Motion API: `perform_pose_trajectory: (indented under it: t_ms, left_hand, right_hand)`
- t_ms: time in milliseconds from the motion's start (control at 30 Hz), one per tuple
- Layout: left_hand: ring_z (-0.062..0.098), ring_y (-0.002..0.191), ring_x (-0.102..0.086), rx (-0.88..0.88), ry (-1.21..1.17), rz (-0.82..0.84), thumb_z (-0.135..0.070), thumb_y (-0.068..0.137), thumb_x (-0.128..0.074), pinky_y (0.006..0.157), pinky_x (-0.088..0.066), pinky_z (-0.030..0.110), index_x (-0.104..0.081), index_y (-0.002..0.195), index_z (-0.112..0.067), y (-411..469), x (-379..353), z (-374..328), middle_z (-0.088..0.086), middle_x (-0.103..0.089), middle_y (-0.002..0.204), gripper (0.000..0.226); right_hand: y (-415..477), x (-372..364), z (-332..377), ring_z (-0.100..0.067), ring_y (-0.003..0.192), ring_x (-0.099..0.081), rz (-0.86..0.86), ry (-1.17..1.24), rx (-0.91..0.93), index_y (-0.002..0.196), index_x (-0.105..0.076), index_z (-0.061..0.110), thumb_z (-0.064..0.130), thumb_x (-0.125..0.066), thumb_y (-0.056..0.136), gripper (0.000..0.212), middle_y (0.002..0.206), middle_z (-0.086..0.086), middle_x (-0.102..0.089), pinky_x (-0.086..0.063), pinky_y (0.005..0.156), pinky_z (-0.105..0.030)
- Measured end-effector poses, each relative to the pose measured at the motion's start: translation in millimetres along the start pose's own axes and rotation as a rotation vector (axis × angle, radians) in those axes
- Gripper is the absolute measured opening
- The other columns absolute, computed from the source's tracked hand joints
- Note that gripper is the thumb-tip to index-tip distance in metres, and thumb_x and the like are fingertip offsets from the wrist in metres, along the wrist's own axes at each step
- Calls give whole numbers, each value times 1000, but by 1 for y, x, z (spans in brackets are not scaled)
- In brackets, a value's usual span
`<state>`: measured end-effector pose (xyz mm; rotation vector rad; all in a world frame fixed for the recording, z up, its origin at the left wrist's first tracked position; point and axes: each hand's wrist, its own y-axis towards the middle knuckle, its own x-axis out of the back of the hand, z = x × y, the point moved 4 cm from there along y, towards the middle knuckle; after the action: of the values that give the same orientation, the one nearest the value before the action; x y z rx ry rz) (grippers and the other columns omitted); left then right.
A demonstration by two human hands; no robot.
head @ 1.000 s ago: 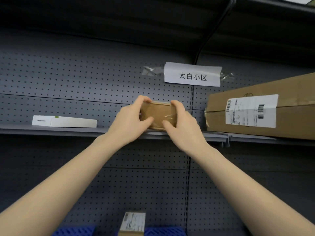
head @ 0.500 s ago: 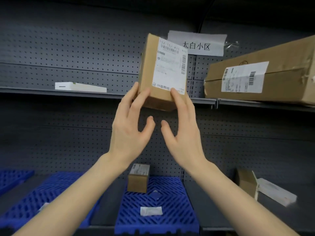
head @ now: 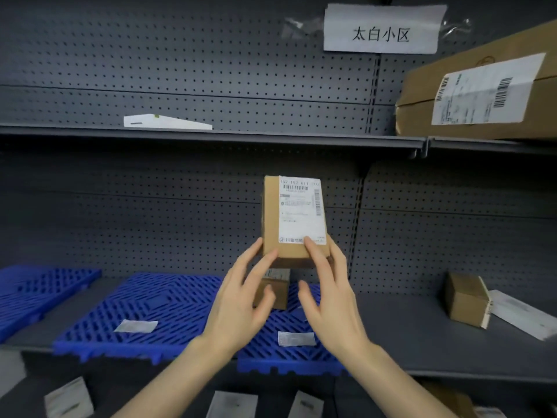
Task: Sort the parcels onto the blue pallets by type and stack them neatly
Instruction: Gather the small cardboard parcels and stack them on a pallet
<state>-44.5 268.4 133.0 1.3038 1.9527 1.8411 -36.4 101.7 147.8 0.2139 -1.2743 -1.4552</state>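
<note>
I have the small carton (head: 294,218) upright in the air above the lower shelf, label facing me. My left hand (head: 241,300) and right hand (head: 328,297) pinch its bottom end with the fingertips, thumbs loose and touching nothing. Sorting looks barely begun to me. One brown box (head: 278,285) and a flat packet (head: 295,338) sit on the right blue pallet (head: 271,357), and another packet (head: 135,326) lies on the middle pallet (head: 168,300). A box (head: 465,300) and a white parcel (head: 524,315) lie on bare shelf, while a large carton (head: 482,95) and a flat white box (head: 165,122) wait above.
</note>
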Motion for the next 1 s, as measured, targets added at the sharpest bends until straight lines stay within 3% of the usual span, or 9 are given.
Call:
perform_pose_trajectory:
  t_ms: [133, 333, 433, 567, 700, 833, 900, 1000]
  left_hand:
    - [8, 131, -41, 114, -12, 105, -22, 93, -52, 97, -50, 39, -23, 146, -45, -3, -20, 43, -15, -26, 152, 65]
    - [1, 122, -45, 265, -104, 223, -16, 93, -54, 93, -44, 18, -22, 144, -48, 8, -59, 105, -16, -38, 143, 68]
    - [4, 123, -46, 291, -107, 288, -17, 92, -55, 96, -46, 23, -22, 145, -44, 17, -78, 134, -12, -40, 143, 67]
    - [2, 118, -47, 295, -121, 369, -16, 92, -55, 94, -44, 21, -22, 145, -42, 24, -97, 164, -9, -42, 140, 69]
    - [-1, 115, -47, 302, -145, 430, -15, 90, -59, 92, -45, 19, -15, 146, -45, 27, -113, 185, -11, -41, 140, 77]
    - [-5, 116, -43, 266, -133, 436, -14, 89, -60, 91, -43, 15, -12, 144, -50, 28, -117, 187, -14, -38, 141, 81]
    - [2, 124, -43, 265, -102, 419, -14, 89, -60, 97, -43, 21, -12, 146, -46, 30, -115, 186, -10, -35, 145, 81]
    - [13, 136, -34, 270, -24, 330, -16, 88, -60, 107, -39, 34, -14, 147, -40, 35, -105, 172, -5, -28, 152, 78]
  right_hand:
    - [7, -37, -32, -12, 114, -52, 107, -10, -122, 141, -10, 56, 27, -50, 95, 69, 153, 17, -8, -48, 79, -24]
    - [29, -89, -77, -10, 125, -41, 205, 17, -251, 140, -11, 55, 28, -51, 95, 66, 150, 15, -18, -48, 96, -33]
    - [41, -110, -99, -11, 127, -40, 234, -13, -308, 139, -8, 57, 29, -52, 95, 68, 152, 15, -17, -47, 99, -33]
    - [52, -131, -122, -11, 130, -38, 255, -35, -373, 142, -6, 53, 27, -52, 95, 70, 154, 12, -17, -45, 101, -31]
    - [54, -144, -136, -10, 124, -45, 303, -46, -434, 145, 4, 52, 24, -54, 94, 82, 159, 15, -5, -47, 97, -28]
    - [55, -142, -144, -24, 121, -50, 348, -41, -447, 142, 14, 55, 25, -53, 95, 87, 159, 17, 5, -49, 94, -35]
    - [55, -135, -145, -28, 121, -51, 360, -44, -452, 141, 15, 56, 27, -54, 95, 87, 159, 16, 8, -50, 93, -39]
    - [51, -117, -140, -20, 126, -49, 348, -41, -439, 141, 15, 56, 33, -52, 96, 84, 157, 18, 11, -49, 93, -32]
